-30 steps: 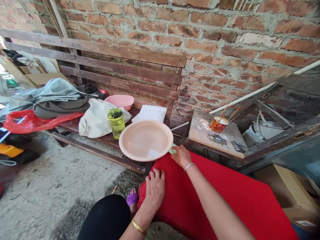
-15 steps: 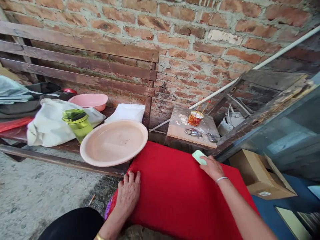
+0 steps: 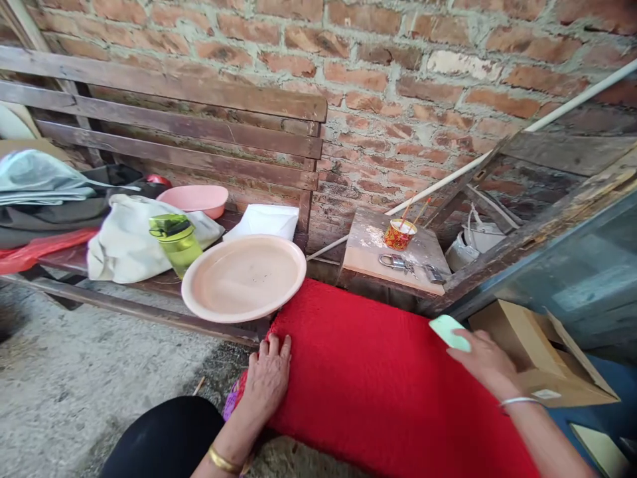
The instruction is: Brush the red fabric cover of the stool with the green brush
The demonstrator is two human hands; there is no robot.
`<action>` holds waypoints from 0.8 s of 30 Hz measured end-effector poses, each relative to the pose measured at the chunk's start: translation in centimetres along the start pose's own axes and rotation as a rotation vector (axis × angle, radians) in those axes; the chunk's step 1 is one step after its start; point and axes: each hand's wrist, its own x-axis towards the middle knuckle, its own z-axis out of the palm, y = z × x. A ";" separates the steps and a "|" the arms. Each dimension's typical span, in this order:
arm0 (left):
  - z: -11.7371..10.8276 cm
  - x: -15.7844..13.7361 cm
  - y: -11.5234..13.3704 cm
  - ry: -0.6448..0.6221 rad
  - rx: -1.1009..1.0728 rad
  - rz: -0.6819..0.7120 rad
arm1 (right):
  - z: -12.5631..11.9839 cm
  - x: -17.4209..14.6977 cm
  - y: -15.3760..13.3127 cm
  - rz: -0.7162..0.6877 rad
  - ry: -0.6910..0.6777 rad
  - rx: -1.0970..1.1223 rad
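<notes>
You seem to be in a rough, lived-in corner of a home: past your right hand (image 3: 480, 358) stands a bare brick wall (image 3: 368, 73); left of that grip, a slatted wooden bench (image 3: 209, 138) holds a white cloth bag (image 3: 132, 239), pink basin (image 3: 196, 199) and drinking bottle (image 3: 180, 251) over a stained concrete floor (image 3: 124, 358).

The cloth (image 3: 358, 372) is solid deep red, the handheld block (image 3: 448, 331) pale mint green. The basin (image 3: 243, 282) is peachy beige, the smaller tub (image 3: 193, 200) pink, the bottle (image 3: 180, 251) translucent lime green. Red-and-yellow patterning covers the cup (image 3: 397, 238); the brick wall (image 3: 358, 74) shows mottled orange-red between grey mortar lines.
</notes>
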 end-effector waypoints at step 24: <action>-0.2 -0.5 -2.8 -0.138 0.025 -0.008 | -0.4 -0.8 -4.5 -0.092 -0.341 -0.210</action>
